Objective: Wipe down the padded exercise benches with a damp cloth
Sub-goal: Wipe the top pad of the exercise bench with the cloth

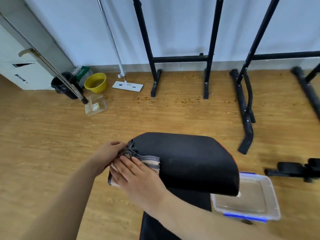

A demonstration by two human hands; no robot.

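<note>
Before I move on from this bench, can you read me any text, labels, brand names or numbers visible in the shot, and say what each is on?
No text can be read.
Green and white bag by the wall: printing present, too blurred to read.
Yellow and white label in the clear box on the floor: too small to read.
Mop head: blue marks only, no letters legible.
Bench pad, cloth, clear tub: no lettering visible.

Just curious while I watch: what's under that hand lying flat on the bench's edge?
A checked cloth lies under the right hand, pressed against the black bench pad. The cloth's middle is hidden.
</note>
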